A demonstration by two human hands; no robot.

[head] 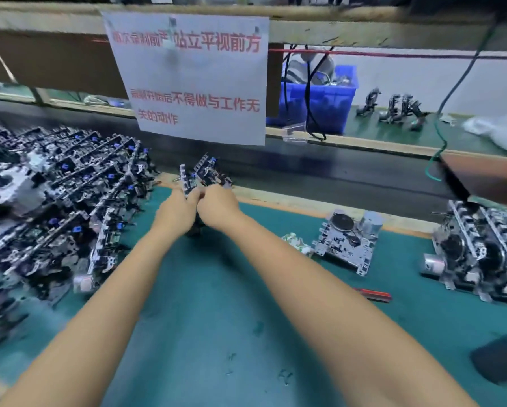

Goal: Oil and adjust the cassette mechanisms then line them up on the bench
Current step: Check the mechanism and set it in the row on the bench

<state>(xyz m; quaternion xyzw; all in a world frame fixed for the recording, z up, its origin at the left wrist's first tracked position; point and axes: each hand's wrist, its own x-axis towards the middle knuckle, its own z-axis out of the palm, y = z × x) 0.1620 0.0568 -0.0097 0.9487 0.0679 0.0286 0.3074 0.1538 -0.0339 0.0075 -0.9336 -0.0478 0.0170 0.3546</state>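
A: Head view, near field first. Dark block (pixel 500 362) at the near right edge of the green desk (pixel 217 333), a red-handled tool (pixel 374 295) further in; neither is in hand.

B: Hands?

A: Left hand (pixel 175 210) and right hand (pixel 217 207) meet at mid-desk, fingers curled round one cassette mechanism (pixel 200 177), held upright off the mat. Too blurred to tell which fingers bear the load.

B: Risks from here?

A: Judgement only. (1) The piece sits high in the fingertips; a slip would drop it onto the mat and could bend a lever. (2) The stacked mechanisms (pixel 64 195) begin just left of the left hand; an elbow swing could topple the pile. (3) The finished row (pixel 481 254) and the single mechanism (pixel 347 242) lie to the right, so a crossing reach risks snagging the tool.

B: Far field?

A: Hanging paper notice (pixel 193 77) hangs just beyond the hands and hides part of the belt; blue bin (pixel 316 101) with trailing cables behind. No oiler is identifiable.
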